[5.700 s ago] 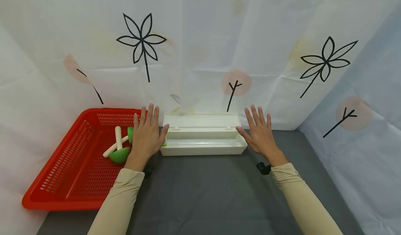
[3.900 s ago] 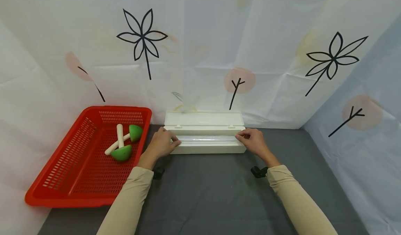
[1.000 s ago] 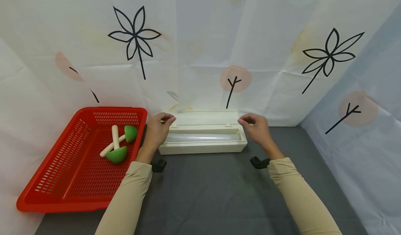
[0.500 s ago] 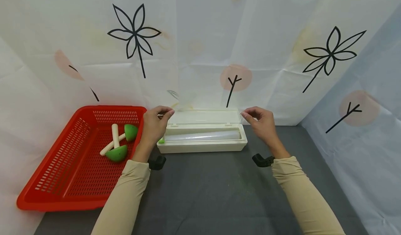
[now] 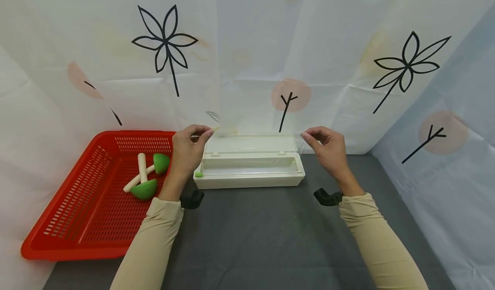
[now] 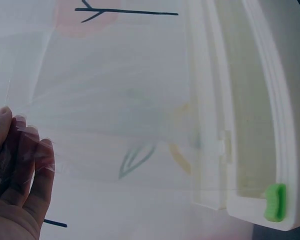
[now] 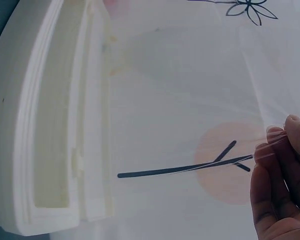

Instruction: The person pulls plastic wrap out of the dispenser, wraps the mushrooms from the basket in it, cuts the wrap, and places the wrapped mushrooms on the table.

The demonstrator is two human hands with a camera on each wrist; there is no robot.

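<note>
While the white dispenser box (image 5: 249, 169) sits open on the worktop (image 5: 255, 238), a clear film sheet (image 6: 115, 125) is pinched at its corners by the left hand (image 5: 188, 151) and right hand (image 5: 328, 151), held raised so it stays taut and flat.

Head view looks down; both wrist views closely share, seemingly, the box (image 5: 249, 169).
</note>
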